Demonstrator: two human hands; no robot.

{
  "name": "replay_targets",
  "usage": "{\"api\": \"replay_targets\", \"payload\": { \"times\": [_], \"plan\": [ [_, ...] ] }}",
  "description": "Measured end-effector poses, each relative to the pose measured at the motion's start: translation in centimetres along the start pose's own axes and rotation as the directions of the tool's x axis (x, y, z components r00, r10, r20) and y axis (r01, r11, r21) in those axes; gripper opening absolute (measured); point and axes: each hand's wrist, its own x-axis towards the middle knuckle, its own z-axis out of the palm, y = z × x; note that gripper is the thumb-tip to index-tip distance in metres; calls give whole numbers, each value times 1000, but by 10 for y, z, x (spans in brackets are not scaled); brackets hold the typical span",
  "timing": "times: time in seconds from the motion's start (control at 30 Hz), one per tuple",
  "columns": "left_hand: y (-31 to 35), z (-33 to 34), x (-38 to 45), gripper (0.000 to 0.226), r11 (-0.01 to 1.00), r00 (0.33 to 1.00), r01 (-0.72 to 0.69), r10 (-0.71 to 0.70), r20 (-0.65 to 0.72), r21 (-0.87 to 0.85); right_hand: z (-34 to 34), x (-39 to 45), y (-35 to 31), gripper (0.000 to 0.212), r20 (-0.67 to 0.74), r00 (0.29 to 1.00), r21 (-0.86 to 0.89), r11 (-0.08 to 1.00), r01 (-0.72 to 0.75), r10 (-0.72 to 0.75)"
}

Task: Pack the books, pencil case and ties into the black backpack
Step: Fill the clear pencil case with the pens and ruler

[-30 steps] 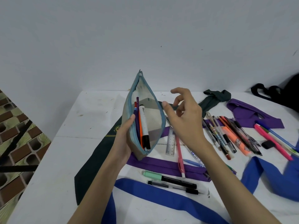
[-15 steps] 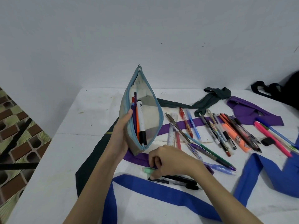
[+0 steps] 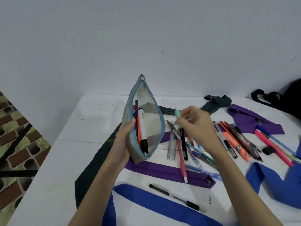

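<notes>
My left hand (image 3: 124, 136) grips the clear pencil case (image 3: 149, 121) with its blue zip, held upright and gaping open above the table. Several pens and a white marker stand inside it. My right hand (image 3: 197, 128) pinches a mint-capped black marker (image 3: 181, 136) just right of the case's mouth, cap up. Green (image 3: 97, 162), purple (image 3: 164, 172) and blue ties (image 3: 146, 198) lie across the white table (image 3: 53, 176). The black backpack (image 3: 291, 97) sits at the far right edge, partly cut off.
Loose pens, a ruler (image 3: 172, 147), a pink pen (image 3: 182, 160), an orange highlighter (image 3: 236, 145) and a black eraser (image 3: 268, 150) lie right of the case. A black pen (image 3: 175, 198) rests on the blue tie. A white wall stands behind; tiled floor shows left.
My right hand went down to the table front, picked up the mint-capped marker, and has lifted it up beside the case's opening. My left hand kept the case upright.
</notes>
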Motion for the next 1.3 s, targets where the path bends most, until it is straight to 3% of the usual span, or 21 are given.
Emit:
{"api": "replay_targets", "payload": {
  "times": [0.1, 0.17, 0.23, 0.47, 0.63, 0.73, 0.8, 0.87, 0.93, 1.03, 1.1, 1.17, 1.23, 1.3],
  "plan": [
    [-2, 3, -1, 54, 1000, 999, 19, -20, 33, 22, -9, 2, -31, 18, -318, 947, 310, 940, 145, -41],
    [-5, 5, -1, 59, 999, 998, 37, -38, 43, 22, -6, -2, -48, 24, -371, 926, 399, 890, 220, -63],
    [-7, 8, -2, 61, 999, 998, 46, -47, 49, 26, 6, -5, -54, 24, -340, 935, 378, 895, 236, -102],
    [-10, 13, -4, 65, 996, 996, 90, -90, 21, 11, 41, -6, -32, 27, -7, 975, -115, 969, 218, -221],
    [-7, 14, -3, 63, 987, 987, 152, -155, -49, -56, 25, -3, -31, 5, -220, 955, -13, 979, 203, -200],
    [-5, 13, -3, 55, 987, 988, 143, -147, -50, -74, 8, 5, -8, 11, -229, 964, -211, 974, 89, -137],
    [-6, 11, -2, 54, 987, 989, 137, -140, -40, -80, 3, 6, 16, 21, -71, 997, -465, 884, -47, 16],
    [-6, 11, -2, 55, 989, 990, 133, -135, -29, -71, 6, 2, 36, 30, 73, 972, -675, 729, -116, 223],
    [-5, 10, -1, 56, 990, 991, 132, -132, -12, -51, 11, -3, 49, 37, 138, 931, -771, 626, -112, 337],
    [-6, 7, -2, 62, 991, 992, 127, -126, 11, -30, 17, -7, 53, 34, 133, 927, -811, 577, -102, 351],
    [-7, 6, -2, 67, 992, 992, 125, -125, 9, -27, 18, -7, 52, 24, 130, 935, -801, 590, -98, 331],
    [-8, 6, -2, 66, 990, 991, 135, -135, 1, -41, 16, -4, 51, 23, 145, 925, -730, 669, -139, 350],
    [-8, 6, -2, 61, 988, 990, 144, -144, -5, -61, 10, -1, 40, 21, 138, 935, -559, 805, -200, 328],
    [-7, 7, -2, 53, 986, 989, 144, -146, -13, -78, 1, 2, 20, 18, 25, 979, -380, 908, -177, 201]
  ]
}}
